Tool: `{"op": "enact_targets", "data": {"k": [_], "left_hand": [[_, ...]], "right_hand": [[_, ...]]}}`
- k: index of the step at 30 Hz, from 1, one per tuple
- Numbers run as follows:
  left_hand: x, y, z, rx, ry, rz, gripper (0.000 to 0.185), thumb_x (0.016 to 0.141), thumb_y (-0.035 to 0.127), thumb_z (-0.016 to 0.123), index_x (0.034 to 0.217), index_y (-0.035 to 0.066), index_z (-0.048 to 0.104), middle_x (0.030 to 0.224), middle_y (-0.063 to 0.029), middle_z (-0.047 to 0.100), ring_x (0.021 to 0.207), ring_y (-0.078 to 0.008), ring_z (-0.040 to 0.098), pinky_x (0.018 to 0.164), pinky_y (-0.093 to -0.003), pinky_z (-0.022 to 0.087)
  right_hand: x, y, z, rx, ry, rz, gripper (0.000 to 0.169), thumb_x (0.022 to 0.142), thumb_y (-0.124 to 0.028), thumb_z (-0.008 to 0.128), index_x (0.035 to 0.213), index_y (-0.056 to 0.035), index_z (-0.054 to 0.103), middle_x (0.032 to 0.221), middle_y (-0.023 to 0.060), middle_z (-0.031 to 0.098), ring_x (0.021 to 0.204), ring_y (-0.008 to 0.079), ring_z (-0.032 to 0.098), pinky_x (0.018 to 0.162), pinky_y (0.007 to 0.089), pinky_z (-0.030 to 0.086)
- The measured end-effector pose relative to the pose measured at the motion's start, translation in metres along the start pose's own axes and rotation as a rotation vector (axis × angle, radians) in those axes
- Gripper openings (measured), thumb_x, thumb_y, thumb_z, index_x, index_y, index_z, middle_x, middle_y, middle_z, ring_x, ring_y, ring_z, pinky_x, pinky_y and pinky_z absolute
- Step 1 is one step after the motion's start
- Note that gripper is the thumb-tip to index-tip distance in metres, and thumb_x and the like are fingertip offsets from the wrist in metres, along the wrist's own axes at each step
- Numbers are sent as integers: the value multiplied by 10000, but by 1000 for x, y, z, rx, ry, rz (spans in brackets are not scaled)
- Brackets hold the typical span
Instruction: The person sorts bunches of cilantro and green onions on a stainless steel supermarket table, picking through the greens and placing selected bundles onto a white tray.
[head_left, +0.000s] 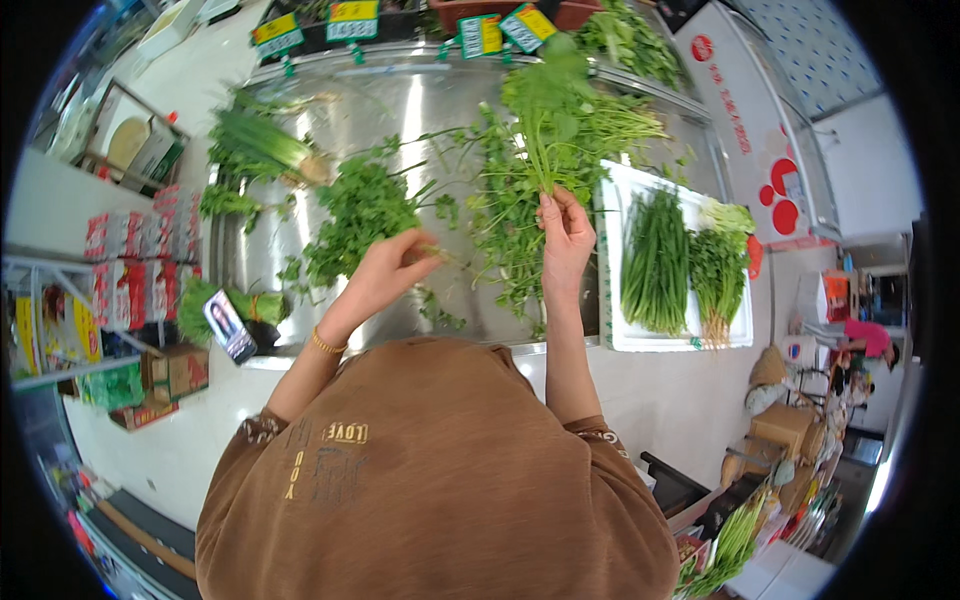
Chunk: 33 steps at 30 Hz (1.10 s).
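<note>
My right hand pinches the lower stems of a small bunch of leafy greens, which look like coriander. Its leaves point away from me and are slightly blurred. Across from it, my left hand is blurred by motion, with thumb and fingers together at a thin, pale stalk. A leafy pile of coriander lies beyond my left hand. Beneath and around the held bunch spreads a second, looser pile of greens. Both piles rest on a stainless steel counter.
A white foam tray on the right holds garlic chives and rooted greens. Leeks lie far left. A lit phone leans by a tied green bundle near the front edge. Price tags line the back.
</note>
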<state>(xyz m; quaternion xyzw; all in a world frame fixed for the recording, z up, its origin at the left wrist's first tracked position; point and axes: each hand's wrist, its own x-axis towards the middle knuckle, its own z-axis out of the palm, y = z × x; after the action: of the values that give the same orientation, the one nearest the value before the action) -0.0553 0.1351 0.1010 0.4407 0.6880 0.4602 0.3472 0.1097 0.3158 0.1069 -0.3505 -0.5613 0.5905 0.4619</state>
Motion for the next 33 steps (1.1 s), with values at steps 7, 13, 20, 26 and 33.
{"op": "enact_targets", "data": {"k": [7, 13, 20, 26, 33], "left_hand": [[12, 8, 6, -919, 161, -150, 402, 878, 211, 663, 1220, 45, 534, 1041, -35, 621, 903, -111, 581, 774, -275, 475], [-14, -25, -6, -1043, 198, -184, 290, 898, 190, 630, 1175, 113, 594, 1103, -21, 613, 1016, -127, 560, 887, -319, 433], [-11, -39, 6, -1020, 114, -228, 430, 897, 167, 626, 1291, 53, 497, 1209, -58, 571, 1110, -173, 527, 922, -354, 430], [-6, -35, 31, -1075, 161, -242, 415, 871, 60, 632, 1254, 55, 472, 1165, -80, 557, 1022, -218, 560, 854, -362, 461], [30, -27, 75, -1057, -39, -295, 224, 850, 32, 650, 1043, 15, 538, 937, -85, 597, 816, -196, 588, 724, -308, 505]], "right_hand": [[-43, 11, 48, -722, -336, -768, 270, 754, -50, 675, 1017, -51, 614, 817, 96, 554, 750, 219, 560, 654, 293, 433], [-56, 25, 51, 62, -591, 317, 233, 927, -174, 577, 1107, -26, 584, 907, 22, 602, 815, 89, 558, 737, 221, 439], [-48, 39, 49, -31, -665, 300, 147, 902, -152, 613, 970, -22, 631, 847, -24, 611, 797, 56, 540, 738, 219, 449], [-48, 76, 41, -237, -623, 137, 210, 895, -242, 598, 920, -34, 611, 802, 35, 616, 759, 124, 553, 690, 302, 470], [-66, 48, -17, -366, -359, 66, 219, 945, -235, 515, 878, -29, 487, 758, 94, 517, 686, 192, 488, 630, 341, 409]]}}
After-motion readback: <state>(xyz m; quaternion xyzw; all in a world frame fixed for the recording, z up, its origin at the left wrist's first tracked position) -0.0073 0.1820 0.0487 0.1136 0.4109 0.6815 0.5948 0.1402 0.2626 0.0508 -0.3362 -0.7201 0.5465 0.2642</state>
